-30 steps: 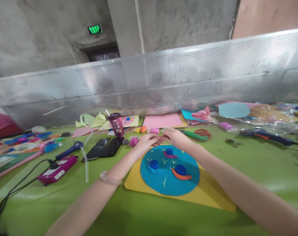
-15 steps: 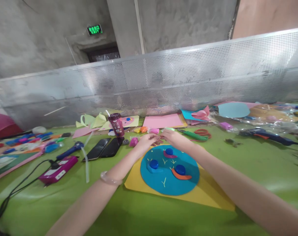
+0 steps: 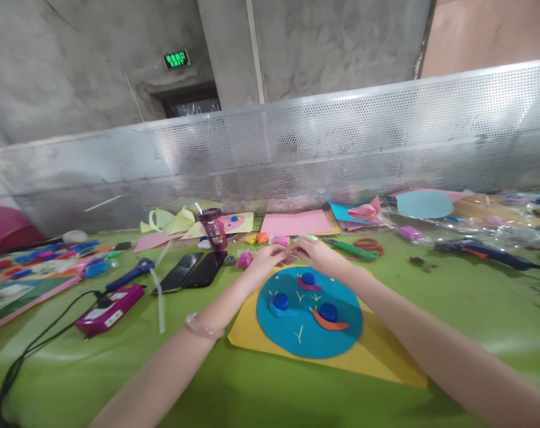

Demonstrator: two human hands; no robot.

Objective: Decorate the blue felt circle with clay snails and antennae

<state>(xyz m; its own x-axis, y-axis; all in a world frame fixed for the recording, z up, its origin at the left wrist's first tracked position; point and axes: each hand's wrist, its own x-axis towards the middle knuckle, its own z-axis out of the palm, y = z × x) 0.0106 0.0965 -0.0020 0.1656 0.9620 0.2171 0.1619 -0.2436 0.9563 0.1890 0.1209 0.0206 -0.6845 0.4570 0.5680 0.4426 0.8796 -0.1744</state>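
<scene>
My left hand (image 3: pixel 272 258) and my right hand (image 3: pixel 313 251) meet at the fingertips above the far edge of a blue paper circle (image 3: pixel 270 336). Both are closed in a pinch; whatever lies between the fingers is too small to make out. The circle rests on a yellow sheet (image 3: pixel 386 353). On it are three snail shapes with blue bottle-cap shells: an orange snail (image 3: pixel 335 325), a light-blue snail (image 3: pixel 284 312) and a magenta snail (image 3: pixel 304 285). Small yellow V-shaped marks (image 3: pixel 299 334) lie between them. Just beyond my hands sit pink (image 3: pixel 279 241) and orange (image 3: pixel 262 238) lumps, seemingly clay.
Left of the sheet are two black phones (image 3: pixel 205 270), a purple cup with a straw (image 3: pixel 214 229), a glue gun (image 3: pixel 131 273) and a purple power strip (image 3: pixel 109 310). Green-handled scissors (image 3: pixel 354 248) and another glue gun (image 3: pixel 486 252) lie to the right. A perforated metal panel (image 3: pixel 341 142) stands behind.
The whole view has shifted slightly, so things sit a little lower and further right. My hands stay together at the far edge of the circle, fingers still pinched.
</scene>
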